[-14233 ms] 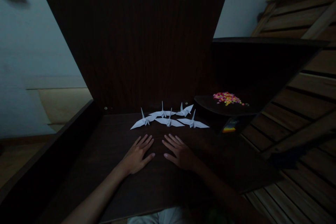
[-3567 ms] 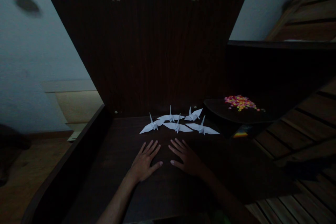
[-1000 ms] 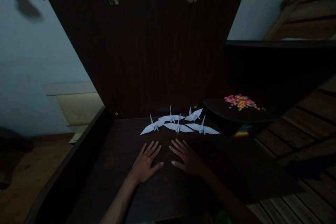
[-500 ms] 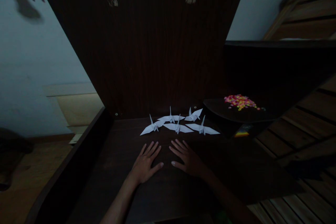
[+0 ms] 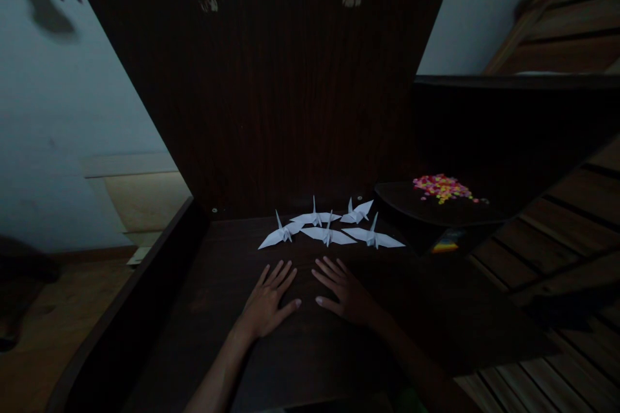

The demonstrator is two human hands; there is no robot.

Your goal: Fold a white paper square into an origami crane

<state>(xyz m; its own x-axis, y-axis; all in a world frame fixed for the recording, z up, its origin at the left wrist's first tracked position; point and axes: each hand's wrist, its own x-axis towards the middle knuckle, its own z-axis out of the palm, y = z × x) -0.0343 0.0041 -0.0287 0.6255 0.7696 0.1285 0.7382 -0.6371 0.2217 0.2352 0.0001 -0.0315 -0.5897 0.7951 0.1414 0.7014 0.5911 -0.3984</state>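
A: Since the earliest view, only our viewpoint has shifted: everything appears further right, while both hands and the cranes keep the same arrangement. How do we find the hands?

B: We see the left hand [image 5: 265, 304] palm down on the tabletop [image 5: 300, 361], fingers fanned wide, gripping nothing. The right hand [image 5: 349, 293] mirrors it in deeper shadow, also spread and without hold.

A: Why so flat?

B: We judge it a resting pose; laid short of the folded paper, the fingertips leave it undisturbed.

A: And the paper cranes [image 5: 328, 237]?

B: We count five just beyond the fingertips: three in front, two behind near the back panel [image 5: 290, 97]. The rows are staggered, which keeps each in sight. Outstretched wings probably prop them, a thin point rising from each. Some wing tips lie so close that we cannot tell which touch.

A: Further out?

B: To the right, we see small multicoloured pieces [image 5: 443, 187] heaped on a rounded shelf [image 5: 402, 203], perhaps to keep them apart from the cranes. On the left, a side board [image 5: 130, 290] edges the tabletop.
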